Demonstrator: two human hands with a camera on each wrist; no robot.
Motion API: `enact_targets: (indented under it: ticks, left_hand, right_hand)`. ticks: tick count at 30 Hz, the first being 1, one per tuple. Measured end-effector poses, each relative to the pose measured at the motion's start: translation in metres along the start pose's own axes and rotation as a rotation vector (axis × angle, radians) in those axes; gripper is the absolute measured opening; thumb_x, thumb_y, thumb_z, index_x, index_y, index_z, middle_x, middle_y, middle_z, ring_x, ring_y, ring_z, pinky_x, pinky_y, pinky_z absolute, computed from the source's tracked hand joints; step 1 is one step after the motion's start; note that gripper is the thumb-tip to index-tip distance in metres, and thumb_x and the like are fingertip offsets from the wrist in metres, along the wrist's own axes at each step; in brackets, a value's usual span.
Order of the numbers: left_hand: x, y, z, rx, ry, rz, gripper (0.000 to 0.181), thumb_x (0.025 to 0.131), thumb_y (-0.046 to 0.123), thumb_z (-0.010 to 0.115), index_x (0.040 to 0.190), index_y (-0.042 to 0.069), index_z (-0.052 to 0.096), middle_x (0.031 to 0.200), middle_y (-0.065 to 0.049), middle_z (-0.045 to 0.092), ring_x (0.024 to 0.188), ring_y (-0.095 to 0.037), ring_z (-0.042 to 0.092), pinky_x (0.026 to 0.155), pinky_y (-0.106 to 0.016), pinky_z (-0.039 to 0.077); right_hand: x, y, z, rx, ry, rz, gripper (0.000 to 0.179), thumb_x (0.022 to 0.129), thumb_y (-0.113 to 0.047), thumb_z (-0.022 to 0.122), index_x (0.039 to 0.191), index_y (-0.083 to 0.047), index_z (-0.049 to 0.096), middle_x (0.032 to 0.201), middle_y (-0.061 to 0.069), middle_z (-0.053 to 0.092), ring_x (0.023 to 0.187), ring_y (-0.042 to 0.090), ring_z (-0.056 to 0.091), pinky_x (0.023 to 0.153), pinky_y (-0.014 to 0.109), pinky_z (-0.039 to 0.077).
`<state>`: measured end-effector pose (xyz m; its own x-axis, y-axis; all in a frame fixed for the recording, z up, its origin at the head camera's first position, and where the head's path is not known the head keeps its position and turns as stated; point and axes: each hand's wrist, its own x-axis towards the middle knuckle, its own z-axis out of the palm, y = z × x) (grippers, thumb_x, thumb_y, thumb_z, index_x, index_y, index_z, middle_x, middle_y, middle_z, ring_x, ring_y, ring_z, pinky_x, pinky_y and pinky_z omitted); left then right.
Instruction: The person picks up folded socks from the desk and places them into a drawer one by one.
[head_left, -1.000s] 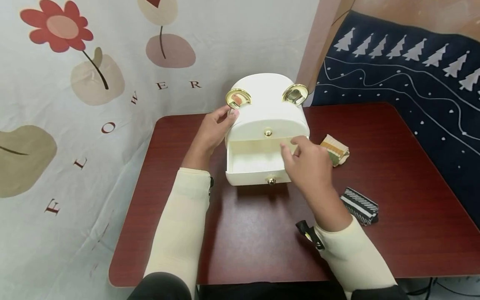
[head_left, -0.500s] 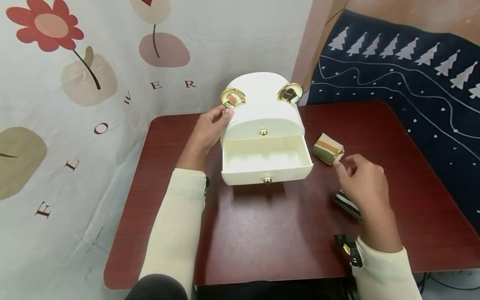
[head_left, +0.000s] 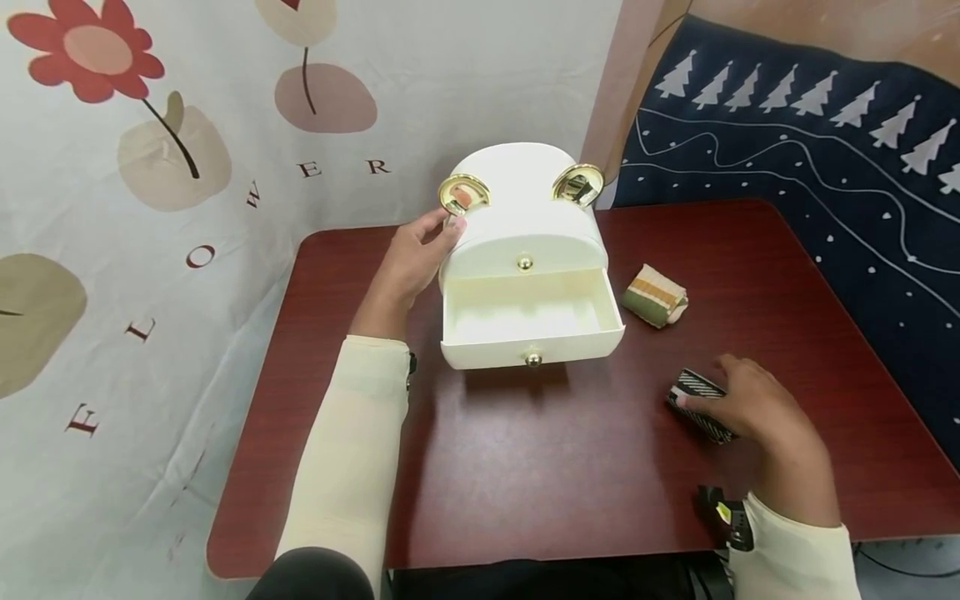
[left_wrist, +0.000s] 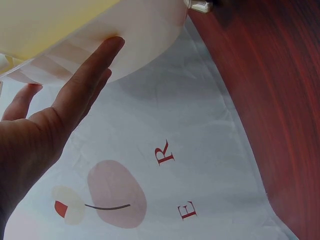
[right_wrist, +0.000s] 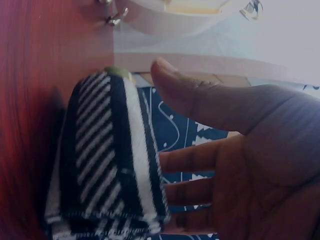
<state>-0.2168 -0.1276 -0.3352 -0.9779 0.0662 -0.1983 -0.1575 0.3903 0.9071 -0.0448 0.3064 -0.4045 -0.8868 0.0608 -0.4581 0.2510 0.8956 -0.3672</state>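
Note:
A white drawer box with two round gold ear-like pieces stands on the table, its lower drawer pulled out and bare inside. My left hand rests against the box's left side; in the left wrist view its fingers lie fairly straight along the white wall. To the right, my right hand is over a folded black-and-white striped sock. In the right wrist view, thumb and fingers stand spread beside the sock, not closed round it. A second folded sock, green, yellow and cream, lies right of the box.
The dark red table has its front edge near the person's body. Behind it hangs a pale flower-printed cloth. A navy cloth with white trees hangs at the right. Cables show below the front right edge.
My right hand has moved from the drawer, rightward and toward the body, to the black-and-white sock. The left hand stays at the box; the drawer is still out. The view has shifted slightly.

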Motion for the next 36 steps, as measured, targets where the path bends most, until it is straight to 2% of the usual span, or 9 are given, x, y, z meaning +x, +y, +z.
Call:
enact_targets:
  ticks: [6, 11, 18, 22, 29, 36]
  left_hand:
    - [0.0, 0.0, -0.001, 0.007, 0.002, -0.006, 0.07, 0.107, 0.057, 0.065, 0.168, 0.028, 0.046, 0.177, -0.004, 0.04, 0.16, -0.026, 0.04, 0.129, -0.053, 0.04]
    - [0.0, 0.001, -0.002, 0.001, 0.004, -0.013, 0.069, 0.107, 0.056, 0.065, 0.167, 0.029, 0.047, 0.176, -0.003, 0.04, 0.159, -0.026, 0.042, 0.128, -0.053, 0.041]
    - [0.0, 0.001, -0.001, -0.007, -0.003, -0.017, 0.067, 0.107, 0.055, 0.065, 0.167, 0.028, 0.048, 0.175, -0.004, 0.043, 0.155, -0.026, 0.047, 0.126, -0.052, 0.045]
    - [0.0, 0.001, -0.001, -0.007, 0.0, -0.017, 0.067, 0.107, 0.055, 0.065, 0.167, 0.028, 0.048, 0.175, -0.004, 0.042, 0.155, -0.026, 0.046, 0.126, -0.052, 0.045]
    - [0.0, 0.0, -0.001, 0.0, -0.002, -0.015, 0.067, 0.107, 0.055, 0.065, 0.167, 0.029, 0.048, 0.176, -0.004, 0.04, 0.156, -0.027, 0.046, 0.126, -0.054, 0.045]
    - [0.0, -0.001, -0.001, 0.0, -0.003, 0.001, 0.068, 0.107, 0.054, 0.065, 0.167, 0.027, 0.048, 0.177, -0.006, 0.039, 0.159, -0.027, 0.042, 0.127, -0.054, 0.042]
  right_hand:
    - [0.003, 0.012, 0.005, 0.023, -0.01, -0.051, 0.113, 0.089, -0.05, 0.089, 0.155, 0.023, 0.032, 0.143, 0.047, 0.047, 0.12, 0.057, 0.053, 0.098, 0.071, 0.05]
    - [0.004, 0.02, 0.013, 0.026, 0.022, -0.099, 0.104, 0.086, -0.043, 0.093, 0.149, 0.022, 0.041, 0.131, 0.043, 0.057, 0.109, 0.051, 0.058, 0.09, 0.063, 0.054]
    - [0.004, 0.028, 0.018, 0.024, 0.004, -0.058, 0.096, 0.091, -0.038, 0.088, 0.148, 0.023, 0.041, 0.129, 0.044, 0.059, 0.107, 0.05, 0.06, 0.089, 0.061, 0.054]
    - [0.004, 0.032, 0.021, 0.037, 0.031, -0.067, 0.088, 0.093, -0.038, 0.086, 0.145, 0.021, 0.047, 0.123, 0.04, 0.063, 0.102, 0.046, 0.062, 0.083, 0.054, 0.054]
    - [0.003, 0.031, 0.024, 0.085, 0.083, -0.078, 0.08, 0.094, -0.038, 0.085, 0.142, 0.017, 0.051, 0.119, 0.035, 0.066, 0.1, 0.041, 0.064, 0.074, 0.035, 0.049]
    - [0.003, 0.018, 0.023, 0.13, 0.162, -0.14, 0.073, 0.094, -0.035, 0.085, 0.138, 0.015, 0.057, 0.111, 0.03, 0.07, 0.096, 0.037, 0.065, 0.074, 0.033, 0.049]
